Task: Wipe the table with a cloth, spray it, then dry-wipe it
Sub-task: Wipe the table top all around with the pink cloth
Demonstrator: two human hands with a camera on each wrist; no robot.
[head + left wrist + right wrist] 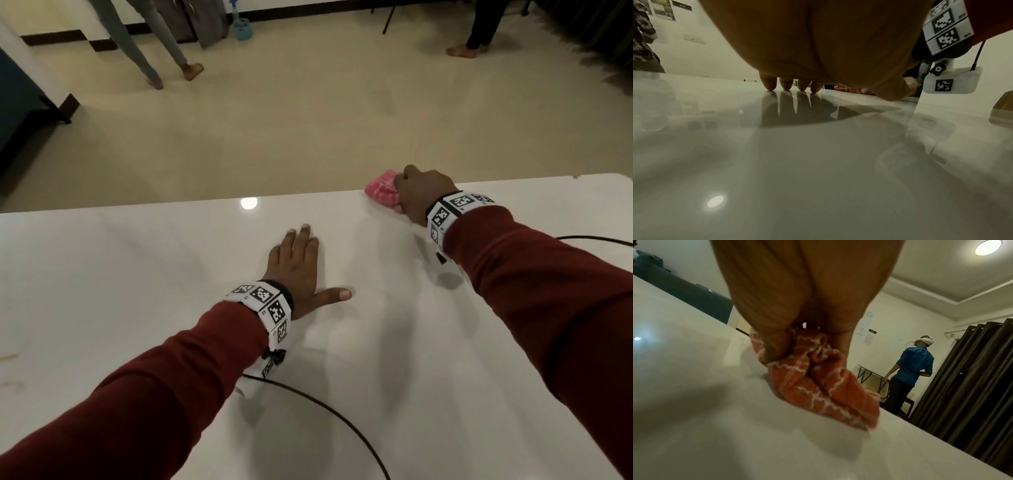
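Observation:
A glossy white table point(171, 260) fills the lower half of the head view. At its far edge my right hand point(416, 195) grips a bunched pink-red checked cloth point(382, 192) and holds it down on the surface. In the right wrist view the cloth point(818, 386) bulges out below my curled fingers point(774, 352). My left hand point(301, 267) lies flat on the table near the middle, fingers straight and thumb spread to the right. The left wrist view shows its fingertips point(768, 84) touching the tabletop point(818, 178). No spray bottle is on the table in these views.
Black cables point(335, 414) trail across the table from both wrists. Beyond the far edge lies bare tiled floor point(308, 113) with two people's legs point(150, 44). A person in a blue shirt point(914, 360) stands by dark curtains point(972, 369).

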